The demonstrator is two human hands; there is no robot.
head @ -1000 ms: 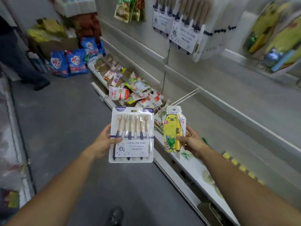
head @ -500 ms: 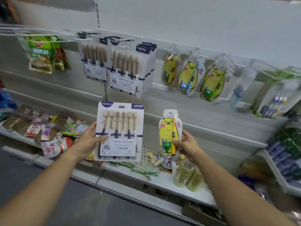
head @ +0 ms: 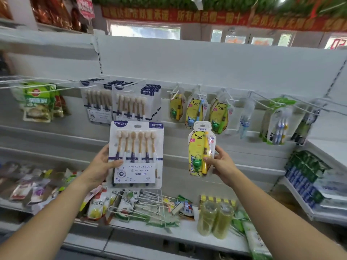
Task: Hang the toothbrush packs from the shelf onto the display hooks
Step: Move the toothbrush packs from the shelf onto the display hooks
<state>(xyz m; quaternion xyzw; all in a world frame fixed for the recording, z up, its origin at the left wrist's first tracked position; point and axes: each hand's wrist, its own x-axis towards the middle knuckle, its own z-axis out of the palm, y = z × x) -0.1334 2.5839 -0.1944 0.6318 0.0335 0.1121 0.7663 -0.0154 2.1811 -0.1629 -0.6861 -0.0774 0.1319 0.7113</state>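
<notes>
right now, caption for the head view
Left hand holds a six-brush pack, right hand a bear pack, under display hooks.

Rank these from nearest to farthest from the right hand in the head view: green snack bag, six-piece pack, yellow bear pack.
1. Yellow bear pack: held in the right hand.
2. Six-piece pack: leftward, held by the left hand.
3. Green snack bag: hanging far left.

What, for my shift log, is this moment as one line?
left hand: holds 6-pack | right hand: holds bear pack | both packs below hooks, not yet hung
</notes>
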